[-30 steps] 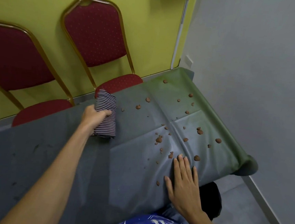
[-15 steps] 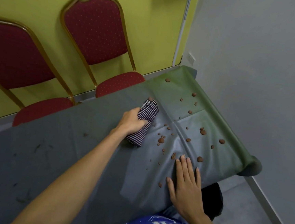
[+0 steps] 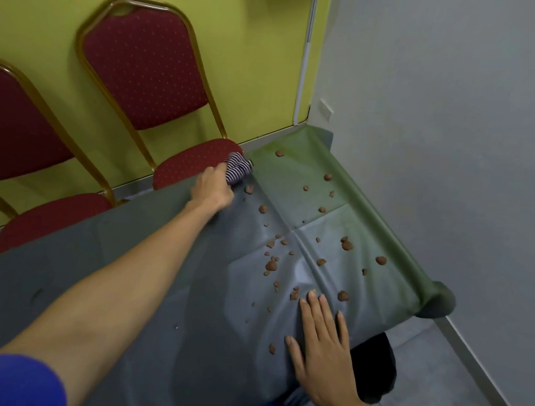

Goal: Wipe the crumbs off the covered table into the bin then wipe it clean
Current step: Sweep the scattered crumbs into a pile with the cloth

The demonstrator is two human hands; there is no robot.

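Dozens of brown crumbs [image 3: 271, 265] lie scattered over the right-hand end of the table [image 3: 156, 274], which is covered in a creased grey-green sheet. The largest pieces sit near the sheet's crossing fold lines and toward the right edge, and a few lie alone closer to the person. At the far edge of the table, the left hand [image 3: 213, 190] grips a bunched striped cloth [image 3: 237, 168]. Its fingers are curled round the fabric, and the cloth meets the sheet just beside the nearest crumbs. The left arm stretches across the table from a blue sleeve [image 3: 11, 381] at the lower left.

The right hand [image 3: 324, 347] rests palm down on the sheet near the table's near edge. Its fingers [image 3: 316, 310] are straight and slightly spread, with the tips just beside several crumbs and one crumb close to the thumb. Below that edge, beside the right wrist, sits a dark shape [image 3: 373, 367]; what it is cannot be told.

Two red padded chairs with gold frames [image 3: 145, 66] [image 3: 11, 122] stand behind the table against a yellow-green wall [image 3: 241, 38], the nearer seat just beyond the cloth. A white pipe [image 3: 305, 60] runs down the corner where that wall meets a grey wall [image 3: 444, 121], which carries a small white socket plate [image 3: 326, 109]. Grey floor [image 3: 438, 379] shows at the lower right.
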